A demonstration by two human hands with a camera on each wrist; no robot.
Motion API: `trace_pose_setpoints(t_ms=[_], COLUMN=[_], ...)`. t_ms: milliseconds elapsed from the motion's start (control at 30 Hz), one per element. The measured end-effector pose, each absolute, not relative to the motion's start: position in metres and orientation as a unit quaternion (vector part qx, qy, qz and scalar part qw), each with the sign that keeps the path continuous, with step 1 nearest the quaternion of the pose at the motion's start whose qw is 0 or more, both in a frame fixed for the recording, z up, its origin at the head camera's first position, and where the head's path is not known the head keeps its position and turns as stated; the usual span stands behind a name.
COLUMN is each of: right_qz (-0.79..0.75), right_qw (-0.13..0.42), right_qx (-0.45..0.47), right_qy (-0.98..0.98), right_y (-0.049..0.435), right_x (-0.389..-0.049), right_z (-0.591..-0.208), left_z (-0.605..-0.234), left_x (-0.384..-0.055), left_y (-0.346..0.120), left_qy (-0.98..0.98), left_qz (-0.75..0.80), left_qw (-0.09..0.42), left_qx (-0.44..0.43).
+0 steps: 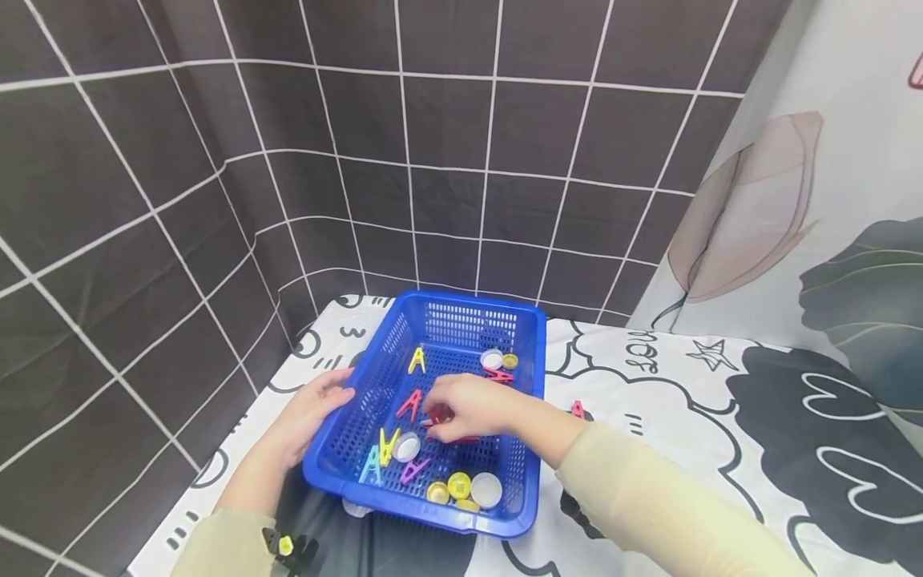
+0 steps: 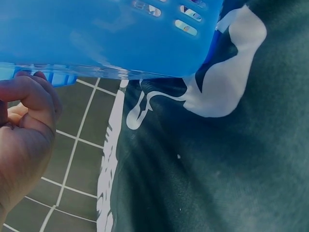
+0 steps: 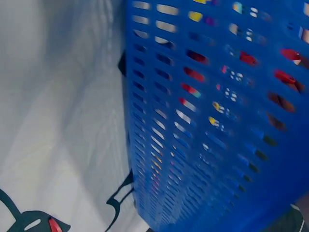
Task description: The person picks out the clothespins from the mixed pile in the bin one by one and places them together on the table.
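A blue plastic basket (image 1: 530,481) with slotted walls holds loose clothespins and bottle caps. My left hand (image 1: 317,409) grips its left rim, with fingers curled at the edge in the left wrist view. Inside the basket, my right hand (image 1: 469,407) pinches a small dark red thing (image 1: 441,413), whose kind the fingers partly hide. Close by lie a red clothespin (image 1: 409,405), a yellow clothespin (image 1: 388,446) and a clear-white cap (image 1: 406,447). A teal clothespin (image 1: 371,465) and a purple clothespin (image 1: 414,470) are nearer the front. The right wrist view shows mostly the basket's wall (image 3: 193,154).
Several yellow and white caps (image 1: 486,490) gather at the basket's front right. Another yellow clothespin (image 1: 417,360) lies toward the back. Outside, a red clothespin (image 1: 578,409) rests on the patterned cloth (image 1: 649,385). A dark gridded curtain (image 1: 447,200) hangs behind.
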State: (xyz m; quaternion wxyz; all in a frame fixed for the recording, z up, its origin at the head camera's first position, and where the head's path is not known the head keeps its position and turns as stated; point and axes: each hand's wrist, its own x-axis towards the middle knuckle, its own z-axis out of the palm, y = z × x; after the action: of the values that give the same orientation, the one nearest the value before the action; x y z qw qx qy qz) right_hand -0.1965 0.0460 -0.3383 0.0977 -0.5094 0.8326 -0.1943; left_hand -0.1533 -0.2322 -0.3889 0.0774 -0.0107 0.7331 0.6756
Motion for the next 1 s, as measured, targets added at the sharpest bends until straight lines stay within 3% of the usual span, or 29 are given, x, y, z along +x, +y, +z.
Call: trace_pose_setpoints(t_ms=[233, 600, 1000], right_qz=[-0.259, -0.336, -0.397], right_qw=[0.087, 0.024, -0.025], right_qx=[-0.473, -0.432, -0.32], right_qy=[0.838, 0.837, 0.86], right_y=[0.063, 0.111, 0.168], right_x=[-0.201, -0.204, -0.203], right_z=[-0.325, -0.314, -0.317], left_z=[-0.391, -0.389, -0.389], left_x=[-0.153, -0.154, -0.154], left_y=[-0.233, -0.233, -0.231], left_qy=[0.732, 0.723, 0.715], left_qz=[0.677, 0.687, 0.695], left_qw=[0.074, 0.074, 0.079], left_qx=[-0.013, -0.003, 0.0])
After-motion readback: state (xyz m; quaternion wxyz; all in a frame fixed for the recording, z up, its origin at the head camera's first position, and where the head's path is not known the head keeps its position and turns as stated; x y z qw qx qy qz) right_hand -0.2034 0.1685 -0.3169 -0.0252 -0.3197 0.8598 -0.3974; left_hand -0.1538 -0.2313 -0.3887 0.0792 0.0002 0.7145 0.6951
